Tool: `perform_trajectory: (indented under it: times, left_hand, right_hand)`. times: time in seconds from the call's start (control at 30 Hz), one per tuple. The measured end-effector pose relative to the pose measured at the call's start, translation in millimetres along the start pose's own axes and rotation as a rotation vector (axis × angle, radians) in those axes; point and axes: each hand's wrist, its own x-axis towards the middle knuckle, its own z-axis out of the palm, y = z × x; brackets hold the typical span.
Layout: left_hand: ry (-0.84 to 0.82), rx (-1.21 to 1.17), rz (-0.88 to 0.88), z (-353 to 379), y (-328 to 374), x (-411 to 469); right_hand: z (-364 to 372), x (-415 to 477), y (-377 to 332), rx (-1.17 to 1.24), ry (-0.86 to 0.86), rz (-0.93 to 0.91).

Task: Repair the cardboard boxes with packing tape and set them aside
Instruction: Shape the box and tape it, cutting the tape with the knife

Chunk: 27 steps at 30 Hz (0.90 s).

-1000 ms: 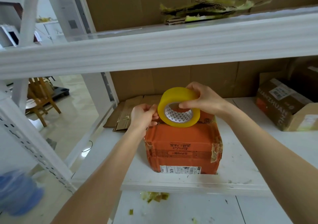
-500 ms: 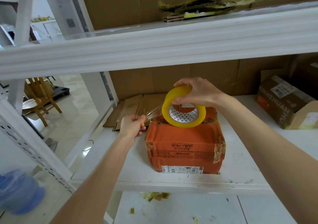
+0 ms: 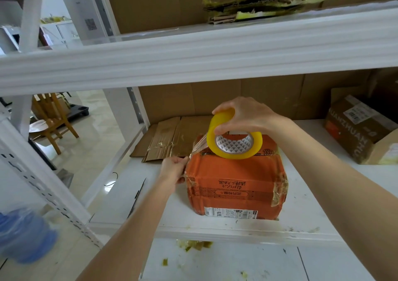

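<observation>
One orange cardboard box [image 3: 234,185] sits on the white shelf [image 3: 312,205], near its front edge, with a white label along its lower front face and wrinkled old tape at its right corner. One yellow tape roll [image 3: 234,155] stands on edge on top of the box. The right hand [image 3: 245,116] grips it from above, the thumb hooked inside the core and the fingers curled over the outer rim. A single clear strip of tape [image 3: 199,146] runs from the roll down to the box's upper left edge, where the left hand [image 3: 174,168] pinches its free end with curled fingers against the corner.

The two hands are apart, one at each end of the strip.

Two other cardboard items lie on the same shelf: a flattened cardboard sheet [image 3: 170,138] behind the left hand and one brown box [image 3: 357,134] well apart at the right. A pile of torn cardboard [image 3: 269,2] rests on the shelf above. One wooden chair [image 3: 53,119] stands on the floor at left.
</observation>
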Motion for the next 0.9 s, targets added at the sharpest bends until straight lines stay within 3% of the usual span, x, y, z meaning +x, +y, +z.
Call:
perform_trajectory:
  times: [0.1,0.17,0.2,0.3,0.37,0.47,0.57,0.67,0.9]
  left_hand:
    - [-0.092,-0.006,-0.182,9.3,-13.4,-2.6]
    - [-0.149,0.062,-0.156,6.0,-15.5,-3.5]
    - [-0.121,0.160,-0.039,3.5,-13.0,-2.6]
    - [0.176,0.459,0.494,-3.6,16.3,-11.4]
    - [0.056,0.558,0.696,3.3,36.9,-27.3]
    - [-0.265,0.805,0.619,20.5,37.9,-47.2]
    - [-0.266,0.887,0.632,22.6,26.9,-48.9]
    - [-0.252,1.030,0.720,19.3,21.7,-46.2]
    - [-0.250,1.200,0.745,18.2,19.8,-46.1]
  right_hand:
    - [2.3,-1.8,4.9,0.090,-0.011,0.000]
    - [2.9,-2.4,6.5,0.119,-0.010,-0.001]
    - [3.4,-2.3,7.1,0.125,-0.011,-0.001]
    - [4.8,-2.2,8.8,0.137,-0.017,-0.005]
    - [3.2,-4.0,12.6,0.183,-0.019,-0.006]
    - [1.8,-12.6,30.4,0.303,-0.004,0.061]
    - [14.8,-30.7,52.3,0.510,-0.008,0.122]
    - [24.5,-41.8,59.2,0.724,0.104,0.096]
    - [-5.6,-42.4,56.6,0.609,0.157,0.038]
